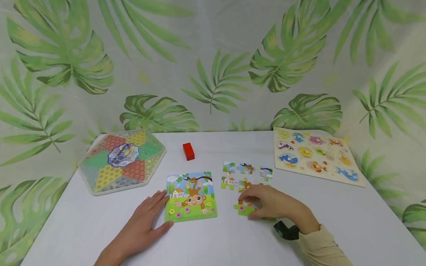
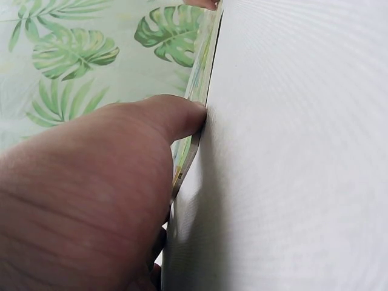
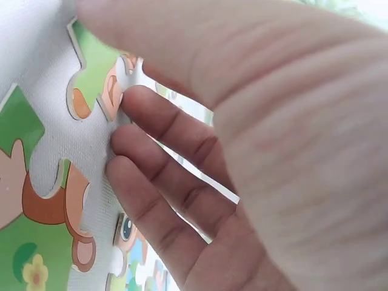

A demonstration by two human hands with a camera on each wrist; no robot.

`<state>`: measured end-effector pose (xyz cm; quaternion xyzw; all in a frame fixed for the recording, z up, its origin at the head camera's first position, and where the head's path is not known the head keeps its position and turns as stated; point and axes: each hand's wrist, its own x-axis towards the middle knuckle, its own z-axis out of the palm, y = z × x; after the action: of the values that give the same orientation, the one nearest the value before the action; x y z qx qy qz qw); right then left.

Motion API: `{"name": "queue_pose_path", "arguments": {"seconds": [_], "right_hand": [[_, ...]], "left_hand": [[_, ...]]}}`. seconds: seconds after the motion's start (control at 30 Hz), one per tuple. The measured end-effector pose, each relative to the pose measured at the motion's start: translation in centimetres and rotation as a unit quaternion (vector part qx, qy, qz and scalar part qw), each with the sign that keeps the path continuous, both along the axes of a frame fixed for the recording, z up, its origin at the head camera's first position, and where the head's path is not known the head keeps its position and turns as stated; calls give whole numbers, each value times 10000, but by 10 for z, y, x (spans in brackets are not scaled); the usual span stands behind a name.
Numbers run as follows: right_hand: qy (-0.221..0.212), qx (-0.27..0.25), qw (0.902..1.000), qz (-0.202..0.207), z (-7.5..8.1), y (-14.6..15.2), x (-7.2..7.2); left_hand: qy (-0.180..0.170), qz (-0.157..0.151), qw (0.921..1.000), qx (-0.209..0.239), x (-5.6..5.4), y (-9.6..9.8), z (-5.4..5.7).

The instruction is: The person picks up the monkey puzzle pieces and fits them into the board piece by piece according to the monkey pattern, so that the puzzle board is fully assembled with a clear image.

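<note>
A square monkey picture board point(image 1: 190, 197) lies flat near the table's middle. Along its left side rests my left hand point(image 1: 143, 221), fingers extended, thumb at the lower left corner; the left wrist view shows the thumb point(image 2: 176, 115) against the board's edge. To the right are several loose jigsaw pieces in rough rows. Over the lower ones is my right hand point(image 1: 271, 201), thumb and fingertips at opposite sides of a green jigsaw piece point(image 1: 242, 210) with a pink flower. The right wrist view shows bent fingers point(image 3: 163, 182) touching down beside pieces. My hand partly hides the pieces.
A hexagonal Chinese checkers box point(image 1: 121, 160) lies at the back left. A small red block point(image 1: 188, 151) sits behind the monkey board. At the back right is a wooden animal peg board point(image 1: 316, 157). A leaf-patterned cloth point(image 1: 213, 74) hangs behind the white table.
</note>
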<state>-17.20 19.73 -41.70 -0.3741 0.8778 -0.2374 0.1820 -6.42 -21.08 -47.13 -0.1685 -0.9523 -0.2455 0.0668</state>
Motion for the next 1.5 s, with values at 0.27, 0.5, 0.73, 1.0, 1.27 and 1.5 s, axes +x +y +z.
{"name": "queue_pose_path", "arguments": {"seconds": [0.27, 0.5, 0.73, 1.0, 1.27, 1.5], "right_hand": [[77, 269, 9996, 83, 2, -1, -1], [73, 293, 9995, -3, 0, 0, 0], [65, 276, 9996, 29, -3, 0, -1], [168, 302, 9994, 66, -6, 1, -1], [388, 273, 9988, 99, -7, -1, 0], [437, 12, 9989, 158, -6, -3, 2]], "left_hand": [[108, -5, 9999, -9, 0, -1, 1], [110, -24, 9999, -15, -1, 0, 0], [54, -2, 10000, -4, 1, 0, -1], [154, -22, 9999, -74, 0, 0, 0], [86, 16, 9999, -88, 0, 1, 1], [-63, 45, 9999, -94, 0, 1, 4]]}}
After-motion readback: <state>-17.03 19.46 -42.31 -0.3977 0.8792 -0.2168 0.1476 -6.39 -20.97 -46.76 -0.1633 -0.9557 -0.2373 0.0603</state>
